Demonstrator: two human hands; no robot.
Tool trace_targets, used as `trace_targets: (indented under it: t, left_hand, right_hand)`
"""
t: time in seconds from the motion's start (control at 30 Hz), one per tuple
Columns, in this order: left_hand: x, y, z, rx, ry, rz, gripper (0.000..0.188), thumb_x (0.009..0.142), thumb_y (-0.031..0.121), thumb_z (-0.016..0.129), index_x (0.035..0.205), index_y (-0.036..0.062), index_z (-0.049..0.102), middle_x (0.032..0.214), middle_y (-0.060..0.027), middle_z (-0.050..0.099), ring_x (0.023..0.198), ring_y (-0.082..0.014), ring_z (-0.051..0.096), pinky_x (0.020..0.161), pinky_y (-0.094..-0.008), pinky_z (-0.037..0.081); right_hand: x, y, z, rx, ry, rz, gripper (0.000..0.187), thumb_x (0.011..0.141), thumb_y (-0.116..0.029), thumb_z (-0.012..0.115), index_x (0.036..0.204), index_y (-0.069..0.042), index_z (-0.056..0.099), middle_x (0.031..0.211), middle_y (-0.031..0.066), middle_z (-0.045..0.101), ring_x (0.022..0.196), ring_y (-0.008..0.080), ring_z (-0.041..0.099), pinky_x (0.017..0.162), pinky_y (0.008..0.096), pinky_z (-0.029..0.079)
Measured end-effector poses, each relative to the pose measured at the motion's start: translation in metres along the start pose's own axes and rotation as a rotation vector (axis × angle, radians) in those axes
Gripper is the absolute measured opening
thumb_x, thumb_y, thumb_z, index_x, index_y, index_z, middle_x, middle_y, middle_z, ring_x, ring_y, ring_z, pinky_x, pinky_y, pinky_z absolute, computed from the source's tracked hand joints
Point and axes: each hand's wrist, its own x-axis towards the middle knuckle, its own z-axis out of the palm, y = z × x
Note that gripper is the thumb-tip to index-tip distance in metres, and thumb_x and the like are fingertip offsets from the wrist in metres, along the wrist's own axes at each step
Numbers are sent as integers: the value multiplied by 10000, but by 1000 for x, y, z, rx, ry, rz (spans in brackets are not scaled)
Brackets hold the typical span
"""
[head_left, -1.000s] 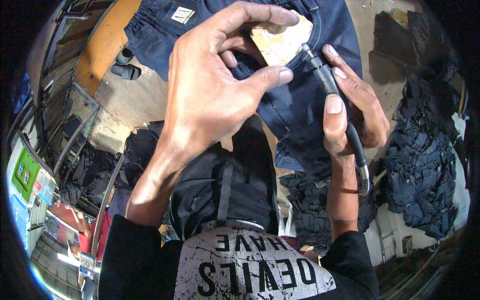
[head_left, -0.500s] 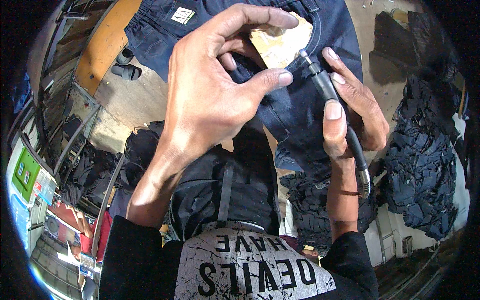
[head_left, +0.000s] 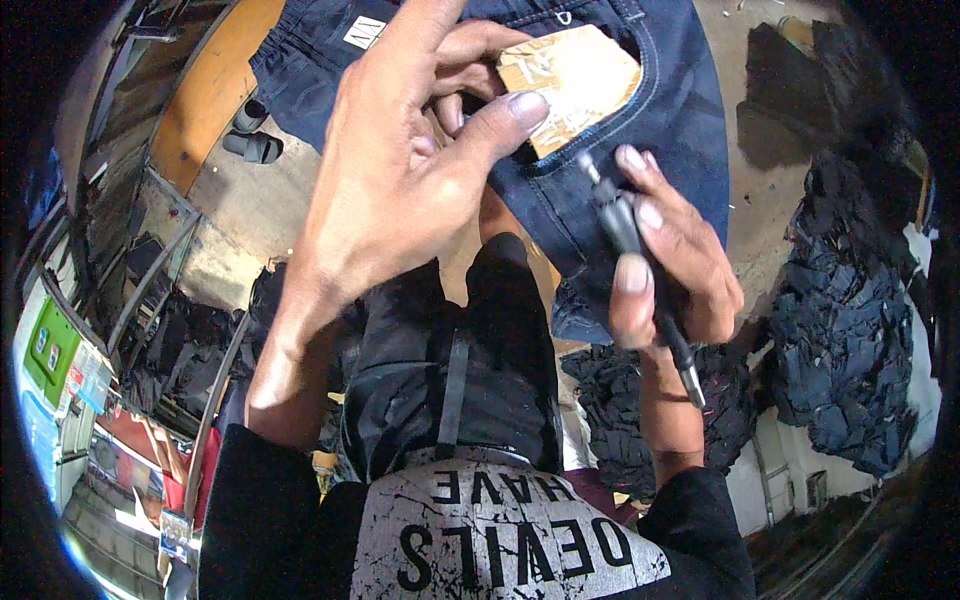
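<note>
My left hand grips a pale yellow, flat, five-sided block by its near-left edge. The thumb presses on its face, which catches a bright glare, and some fingers are hidden behind it. What the block is made of I cannot tell. Beneath it lies a dark blue denim garment, with curved pocket stitching around the block. My right hand holds a black pen-shaped rotary tool between thumb and fingers. Its metal tip, blurred, points toward the block's near edge, a small gap away.
Heaps of dark cloth pieces stand at the right, with another pile at the left. A pair of dark slippers lies on the floor at the left. Metal bars run along the left side.
My left hand has turned and brought the block down against the denim, thumb now over its face. My right hand has drawn the tool back and left, off the block's edge.
</note>
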Motion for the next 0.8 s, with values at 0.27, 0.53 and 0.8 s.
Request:
trace_targets:
  t: [0.27, 0.53, 0.8]
  left_hand:
    - [-4, 2, -8, 34, -37, 28, 416, 936, -22, 726, 1350, -31, 679, 1265, -153, 747, 1117, -165, 697, 963, -301, 539]
    - [-1, -7, -10, -8, -64, 66, 416, 946, -8, 716, 1359, -36, 675, 1279, -169, 744, 1160, -186, 696, 1011, -331, 540]
    - [-11, 2, -13, 38, -65, 45, 413, 944, 7, 718, 1352, -36, 672, 1270, -168, 742, 1161, -195, 693, 1012, -344, 540]
  right_hand:
    - [-1, 6, 5, -74, 56, -10, 247, 907, -68, 674, 1105, 80, 697, 1064, 317, 752, 1119, 466, 748, 1026, 598, 573]
    - [0, -1, 6, -180, -49, 34, 266, 1019, -165, 625, 1159, 59, 651, 1214, 389, 705, 1220, 471, 698, 1101, 579, 515]
    - [0, 0, 8, -190, -57, 18, 271, 1016, -175, 638, 1155, 57, 660, 1195, 387, 712, 1199, 472, 710, 1095, 602, 513]
